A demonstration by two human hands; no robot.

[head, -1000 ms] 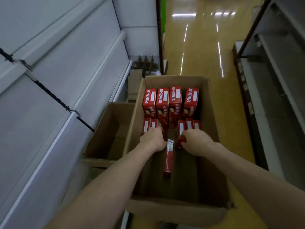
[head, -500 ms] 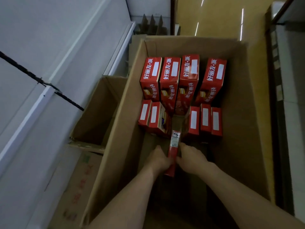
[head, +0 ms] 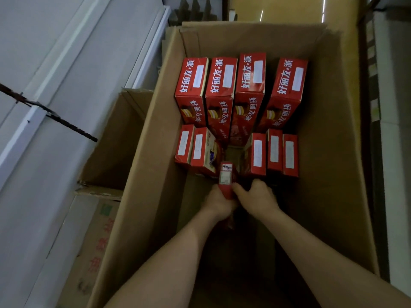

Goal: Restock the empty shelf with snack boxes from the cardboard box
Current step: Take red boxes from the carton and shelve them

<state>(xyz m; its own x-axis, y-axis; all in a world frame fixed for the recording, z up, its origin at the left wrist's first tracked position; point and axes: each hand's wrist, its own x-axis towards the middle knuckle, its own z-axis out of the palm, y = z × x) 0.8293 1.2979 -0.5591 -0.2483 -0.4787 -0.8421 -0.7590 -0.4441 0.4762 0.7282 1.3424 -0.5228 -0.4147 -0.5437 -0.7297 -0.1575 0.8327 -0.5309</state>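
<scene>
One snack box [head: 225, 184] was clasped by its sides between left hand [head: 219, 203] and right hand [head: 259, 197], likely to lift it upright out of the carton [head: 322, 156].

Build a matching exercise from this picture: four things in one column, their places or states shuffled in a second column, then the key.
1. held snack box
2. row of four tall snack boxes
3. smaller cardboard box
4. floor

A. glossy yellow, beyond the large cardboard box
B. open, left of the large cardboard box
C. gripped between left hand and right hand
D. standing at the large cardboard box's far end

Pairs: 1-C, 2-D, 3-B, 4-A
</scene>
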